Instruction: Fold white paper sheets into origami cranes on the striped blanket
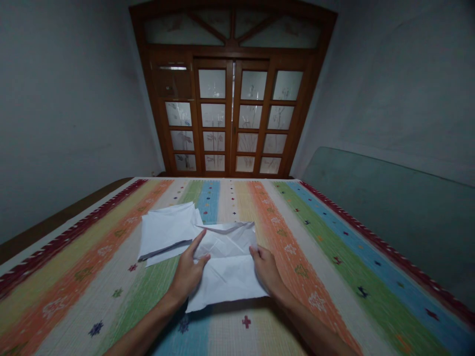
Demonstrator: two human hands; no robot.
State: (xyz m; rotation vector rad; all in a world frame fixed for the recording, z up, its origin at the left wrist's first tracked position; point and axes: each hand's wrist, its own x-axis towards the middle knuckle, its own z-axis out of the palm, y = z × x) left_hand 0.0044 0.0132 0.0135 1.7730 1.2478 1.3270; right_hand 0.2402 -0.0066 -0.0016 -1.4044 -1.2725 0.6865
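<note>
A creased white sheet of paper [226, 269] lies on a striped, many-coloured cloth [315, 257] in front of me. My left hand [189, 274] rests on its left edge, index finger stretched out and thumb laid flat on the paper. On the sheet's right edge my right hand [266, 272] presses down with curled fingers. Just left and behind lies a stack of folded white paper [166, 230], touching the creased sheet.
A wooden double door with frosted glass panes [232, 116] stands at the far end. Leaning against the right wall is a green panel [389, 207]. Bare grey walls close both sides. A strip of brown floor [59, 220] shows at the left.
</note>
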